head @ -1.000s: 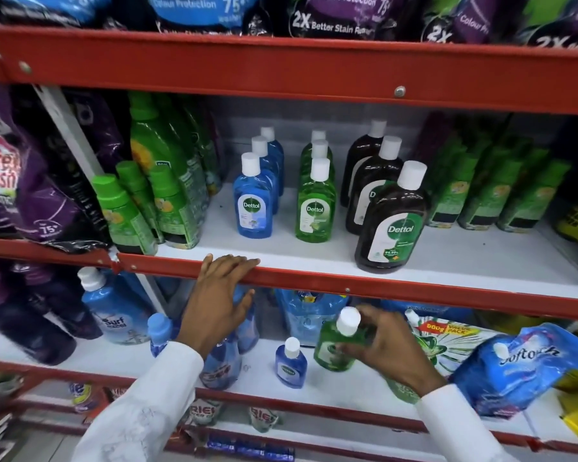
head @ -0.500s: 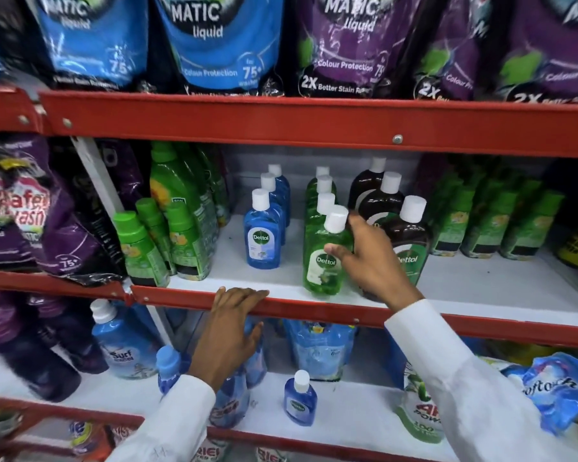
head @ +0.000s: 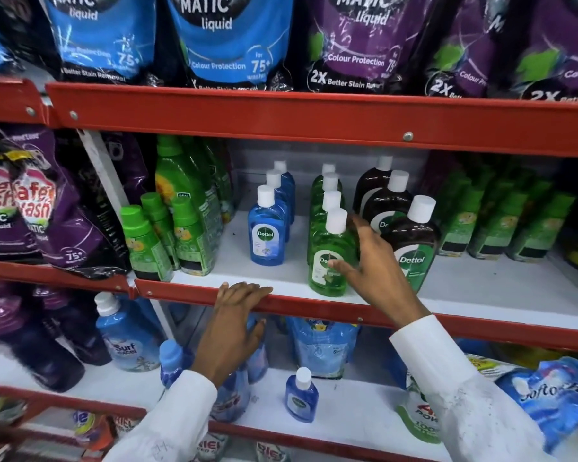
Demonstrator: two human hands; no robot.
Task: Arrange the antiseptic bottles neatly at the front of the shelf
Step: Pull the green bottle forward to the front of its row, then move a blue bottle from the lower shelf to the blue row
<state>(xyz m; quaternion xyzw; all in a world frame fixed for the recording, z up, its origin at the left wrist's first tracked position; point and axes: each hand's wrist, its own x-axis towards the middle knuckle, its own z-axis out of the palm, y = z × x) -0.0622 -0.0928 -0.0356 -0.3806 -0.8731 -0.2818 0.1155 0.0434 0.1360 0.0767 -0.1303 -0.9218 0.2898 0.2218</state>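
The right hand is resting spread-fingered against the front green antiseptic bottle, thumb across its label and fingers behind its shoulder, not closed around it. That bottle is standing upright at the head of a green row, near the red shelf lip just below the hand. Just beyond the hand's far side a dark brown bottle is standing; well off to its thumb side a blue bottle is leading its own row. The left hand is gripping the shelf lip, fingers hooked over the edge.
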